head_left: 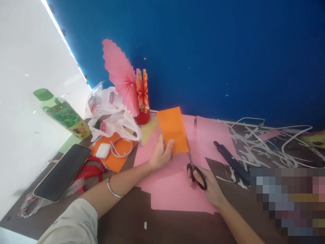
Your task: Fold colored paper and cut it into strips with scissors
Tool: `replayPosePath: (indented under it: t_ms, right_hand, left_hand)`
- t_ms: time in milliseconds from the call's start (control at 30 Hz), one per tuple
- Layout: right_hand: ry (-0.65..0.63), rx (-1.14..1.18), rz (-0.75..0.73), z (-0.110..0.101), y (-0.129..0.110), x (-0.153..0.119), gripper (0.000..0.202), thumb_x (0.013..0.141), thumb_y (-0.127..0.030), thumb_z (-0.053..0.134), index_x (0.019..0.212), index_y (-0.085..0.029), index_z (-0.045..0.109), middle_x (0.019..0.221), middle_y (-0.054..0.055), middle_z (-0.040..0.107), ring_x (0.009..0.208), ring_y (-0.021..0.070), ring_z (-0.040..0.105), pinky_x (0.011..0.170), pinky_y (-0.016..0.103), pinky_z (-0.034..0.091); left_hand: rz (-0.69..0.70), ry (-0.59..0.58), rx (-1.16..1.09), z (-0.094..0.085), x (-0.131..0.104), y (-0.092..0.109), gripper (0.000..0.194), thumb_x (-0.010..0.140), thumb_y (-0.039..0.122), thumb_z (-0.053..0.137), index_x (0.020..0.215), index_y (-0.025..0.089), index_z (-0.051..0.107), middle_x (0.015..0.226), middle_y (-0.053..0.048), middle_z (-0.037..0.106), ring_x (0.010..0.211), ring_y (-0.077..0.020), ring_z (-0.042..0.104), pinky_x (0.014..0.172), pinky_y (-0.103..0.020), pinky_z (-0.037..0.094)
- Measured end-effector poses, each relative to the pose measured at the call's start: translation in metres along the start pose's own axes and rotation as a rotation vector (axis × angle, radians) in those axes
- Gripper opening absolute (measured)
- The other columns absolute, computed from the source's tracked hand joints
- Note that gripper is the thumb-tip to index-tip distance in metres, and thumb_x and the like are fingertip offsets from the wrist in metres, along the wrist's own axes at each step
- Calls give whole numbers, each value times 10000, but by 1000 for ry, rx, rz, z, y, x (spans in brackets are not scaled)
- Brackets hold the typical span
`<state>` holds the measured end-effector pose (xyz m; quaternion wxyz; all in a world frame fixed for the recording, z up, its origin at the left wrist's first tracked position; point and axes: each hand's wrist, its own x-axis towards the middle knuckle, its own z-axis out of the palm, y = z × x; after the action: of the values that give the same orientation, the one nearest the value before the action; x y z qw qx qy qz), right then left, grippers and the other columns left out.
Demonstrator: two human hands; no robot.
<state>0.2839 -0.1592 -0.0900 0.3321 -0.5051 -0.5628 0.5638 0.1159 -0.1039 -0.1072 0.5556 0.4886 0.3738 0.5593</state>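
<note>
My left hand (pixel 161 153) grips a small orange sheet of paper (pixel 172 128) by its lower left part, thumb in front and fingers partly hidden behind. In my right hand (pixel 207 183) is a pair of scissors (pixel 191 162) with black handles, thumb and fingers through the loops. The blades point up and meet the lower right edge of the orange paper. How far apart the blades stand is hard to make out. Pink paper sheets (pixel 175 195) lie on the dark table beneath both hands.
To the left are a phone (pixel 62 173), a white earbud case (pixel 103 150), a green-capped bottle (pixel 63 113) and plastic bags (pixel 114 123). A pink paper fan (pixel 122 74) stands by the blue wall. Rightward lie a black stick-like object (pixel 232 162) and tangled white paper strips (pixel 256 145).
</note>
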Motion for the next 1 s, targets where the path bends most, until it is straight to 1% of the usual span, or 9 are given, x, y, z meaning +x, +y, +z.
replayPosePath:
  t_ms: [167, 333, 567, 700, 833, 900, 1000]
  right_hand:
    - [9, 4, 22, 1, 0, 0, 428, 764, -588, 494, 657, -174, 501, 494, -5, 503, 451, 115, 419, 457, 256, 311]
    - [11, 6, 13, 1, 1, 2, 429, 759, -592, 501, 662, -174, 500, 484, -11, 497, 452, 113, 415, 459, 254, 306]
    - [26, 7, 30, 3, -3, 1, 426, 747, -593, 514, 653, -177, 505, 474, -10, 493, 441, 115, 408, 443, 259, 311]
    - [32, 4, 23, 3, -4, 1, 434, 729, -602, 528, 643, -176, 508, 468, -8, 492, 444, 118, 415, 435, 262, 324]
    - [23, 9, 20, 2, -3, 2, 438, 732, -599, 529, 624, -176, 498, 467, -9, 493, 445, 113, 416, 436, 253, 321]
    - [18, 10, 23, 3, -3, 2, 442, 734, -601, 525, 615, -176, 491, 465, -10, 492, 442, 109, 411, 436, 250, 316]
    - [20, 5, 21, 3, -4, 2, 444, 736, -605, 519, 623, -176, 496, 464, -12, 493, 437, 110, 410, 437, 253, 322]
  left_hand:
    - [-11, -3, 17, -1, 1, 0, 366, 854, 511, 385, 993, 179, 322, 617, 61, 508, 330, -44, 459, 325, -151, 374]
    - [-7, -2, -3, -1, 1, -1, 370, 851, 510, 395, 996, 177, 322, 646, 51, 514, 333, -40, 454, 324, -157, 378]
    - [-23, 7, -8, -1, 1, 1, 380, 841, 523, 399, 997, 184, 321, 699, 44, 522, 335, -33, 459, 324, -155, 380]
    - [-38, 6, 14, -1, 1, 1, 390, 840, 532, 392, 994, 180, 324, 639, 59, 514, 334, -40, 459, 331, -152, 374]
    - [-19, -9, 25, -2, 1, -1, 386, 852, 524, 376, 1007, 174, 328, 539, 82, 477, 327, -55, 455, 331, -154, 367]
    - [-5, -15, 17, -2, 1, -2, 379, 856, 516, 378, 1009, 173, 331, 529, 83, 473, 327, -57, 453, 334, -159, 373]
    - [-13, -16, 6, -2, 1, -2, 383, 853, 514, 387, 1020, 174, 328, 568, 71, 498, 331, -57, 463, 332, -164, 376]
